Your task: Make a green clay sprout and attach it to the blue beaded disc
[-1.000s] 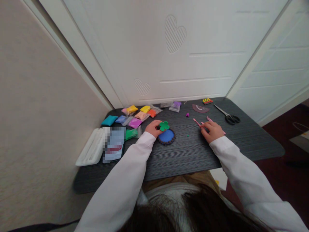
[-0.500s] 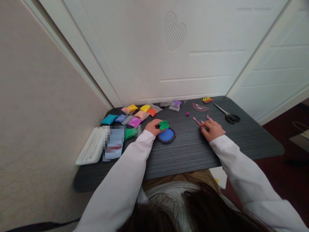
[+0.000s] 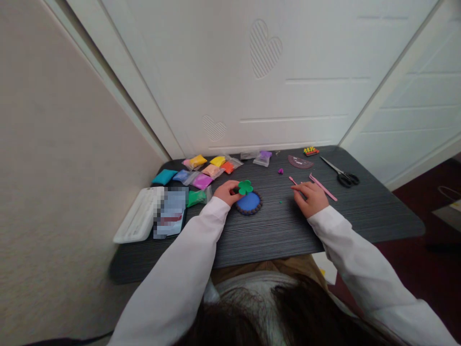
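Observation:
My left hand [image 3: 226, 193] pinches a green four-petal clay shape [image 3: 245, 187] at its left edge. Just below that shape lies a round blue disc [image 3: 248, 203] with a dark beaded rim, partly covered by it. To the right, my right hand [image 3: 311, 198] hovers low over the dark table, its thumb and fingers pressed together. What they hold, if anything, is too small to make out. A pink modelling tool [image 3: 292, 180] shows just beyond those fingertips, its rest hidden by the hand. Pink tweezers [image 3: 323, 187] lie right of the hand.
Bags of coloured clay, including a magenta one [image 3: 202, 181], fill the back left. A white tray [image 3: 139, 216] stands at the left edge. Black-handled scissors [image 3: 346, 179], a purple semicircular piece [image 3: 300, 162] and a purple lump [image 3: 280, 171] lie toward the back. A green crumb [image 3: 280, 202] sits mid-table.
My right hand has moved slightly left, uncovering more of the pink tweezers. The green shape in my left hand has tilted a little.

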A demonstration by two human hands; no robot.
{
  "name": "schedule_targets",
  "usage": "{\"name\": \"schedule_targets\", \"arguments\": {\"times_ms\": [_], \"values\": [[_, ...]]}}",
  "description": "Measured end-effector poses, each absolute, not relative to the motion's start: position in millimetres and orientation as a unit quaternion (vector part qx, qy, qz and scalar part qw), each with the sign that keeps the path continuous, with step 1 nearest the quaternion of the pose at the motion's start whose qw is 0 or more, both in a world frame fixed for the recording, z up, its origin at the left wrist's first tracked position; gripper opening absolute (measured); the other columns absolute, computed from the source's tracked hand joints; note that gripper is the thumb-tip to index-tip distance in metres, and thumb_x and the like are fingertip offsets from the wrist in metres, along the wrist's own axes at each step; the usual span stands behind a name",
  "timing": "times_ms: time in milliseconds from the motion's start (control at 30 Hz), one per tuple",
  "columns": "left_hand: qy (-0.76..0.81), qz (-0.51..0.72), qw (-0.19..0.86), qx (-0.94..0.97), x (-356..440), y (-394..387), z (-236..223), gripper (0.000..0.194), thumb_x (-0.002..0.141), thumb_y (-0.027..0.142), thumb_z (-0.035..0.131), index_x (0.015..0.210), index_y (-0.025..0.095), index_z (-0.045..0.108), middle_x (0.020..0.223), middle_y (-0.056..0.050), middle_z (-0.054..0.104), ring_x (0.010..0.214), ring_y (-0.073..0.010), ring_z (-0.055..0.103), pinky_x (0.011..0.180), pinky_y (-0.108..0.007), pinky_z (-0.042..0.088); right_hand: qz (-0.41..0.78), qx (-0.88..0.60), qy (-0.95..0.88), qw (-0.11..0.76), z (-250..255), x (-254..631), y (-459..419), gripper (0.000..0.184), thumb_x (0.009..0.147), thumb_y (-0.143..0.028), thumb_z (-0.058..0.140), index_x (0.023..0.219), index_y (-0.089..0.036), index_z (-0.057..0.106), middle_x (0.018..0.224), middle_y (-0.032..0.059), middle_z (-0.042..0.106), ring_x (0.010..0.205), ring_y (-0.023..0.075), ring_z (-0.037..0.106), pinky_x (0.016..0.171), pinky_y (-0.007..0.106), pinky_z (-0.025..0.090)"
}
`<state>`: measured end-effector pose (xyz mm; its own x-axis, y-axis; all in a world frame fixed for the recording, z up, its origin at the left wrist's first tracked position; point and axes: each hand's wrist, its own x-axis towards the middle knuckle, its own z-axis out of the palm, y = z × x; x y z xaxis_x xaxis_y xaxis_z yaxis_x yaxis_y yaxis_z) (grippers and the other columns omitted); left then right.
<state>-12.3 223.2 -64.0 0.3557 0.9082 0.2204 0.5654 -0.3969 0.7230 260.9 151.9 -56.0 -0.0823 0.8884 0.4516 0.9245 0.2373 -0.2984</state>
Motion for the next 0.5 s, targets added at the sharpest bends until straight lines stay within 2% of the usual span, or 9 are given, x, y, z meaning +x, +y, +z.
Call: {"name": "schedule_targets", "arguments": {"times_ms": [200, 333, 500], "values": [[0.525, 0.324, 0.241, 0.749, -11.5, 214.5, -65.2, 0.02, 0.066, 0.027, 0.056, 0.082, 0.018, 0.062, 0.095, -0.004, 0.061, 0.081, -0.0158, 0.057, 0.063, -0.023, 0.048, 0.028, -0.602, -0.751, 0.269, -50.0, 183.1, 147.5, 0.029, 0.076, -0.026, 0.044, 0.098, -0.028, 0.061, 0.099, 0.0008, 0.061, 0.091, 0.0205, 0.048, 0.074, 0.036, 0.034], [0.575, 0.326, 0.203, 0.722, -6.2, 214.6, -69.6, 0.022, 0.072, 0.031, 0.048, 0.085, 0.017, 0.059, 0.086, -0.004, 0.061, 0.077, -0.0164, 0.057, 0.066, -0.027, 0.047, 0.047, -0.625, -0.73, 0.272, -51.0, 157.2, 154.8, 0.033, 0.074, -0.025, 0.044, 0.104, -0.029, 0.058, 0.113, -0.0001, 0.053, 0.102, 0.0228, 0.039, 0.08, 0.04, 0.029], [0.599, 0.316, 0.169, 0.716, 1.4, 216.2, -74.4, 0.022, 0.071, 0.03, 0.047, 0.086, 0.017, 0.057, 0.083, -0.005, 0.059, 0.078, -0.0183, 0.056, 0.067, -0.029, 0.045, 0.065, -0.633, -0.728, 0.257, -52.1, 150.8, 158.3, 0.038, 0.073, -0.022, 0.042, 0.109, -0.028, 0.054, 0.125, 0.001, 0.043, 0.107, 0.024, 0.032, 0.082, 0.041, 0.026]]}}
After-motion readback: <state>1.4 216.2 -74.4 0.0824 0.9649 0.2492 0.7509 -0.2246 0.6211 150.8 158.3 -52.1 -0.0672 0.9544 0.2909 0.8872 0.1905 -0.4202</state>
